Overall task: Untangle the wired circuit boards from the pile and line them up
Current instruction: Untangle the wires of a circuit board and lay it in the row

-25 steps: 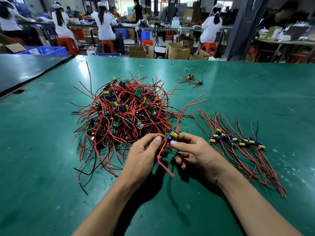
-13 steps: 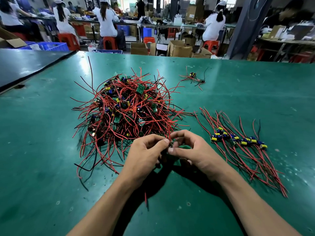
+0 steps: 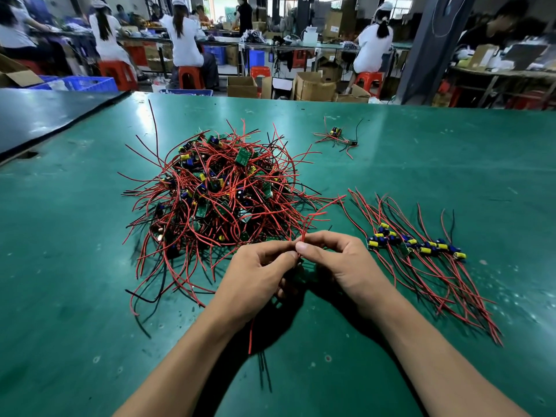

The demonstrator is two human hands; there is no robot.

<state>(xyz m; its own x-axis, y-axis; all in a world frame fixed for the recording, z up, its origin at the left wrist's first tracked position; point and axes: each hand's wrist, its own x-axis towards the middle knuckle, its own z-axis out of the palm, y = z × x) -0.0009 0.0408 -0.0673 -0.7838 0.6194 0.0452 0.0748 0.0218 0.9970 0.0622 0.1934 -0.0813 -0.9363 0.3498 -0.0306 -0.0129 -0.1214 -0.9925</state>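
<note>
Our left hand (image 3: 255,278) and right hand (image 3: 340,266) both pinch red wires (image 3: 310,219) at the near edge of the pile (image 3: 216,194) (left of centre). The lined-up row (image 3: 415,245) lies right. Far cardboard boxes (image 3: 316,85) stand open, contents too blurred to tell.

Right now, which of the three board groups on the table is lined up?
The group right of the right hand: boards in a row, wires running side by side. The big pile is tangled; the small far clump is jumbled.
</note>
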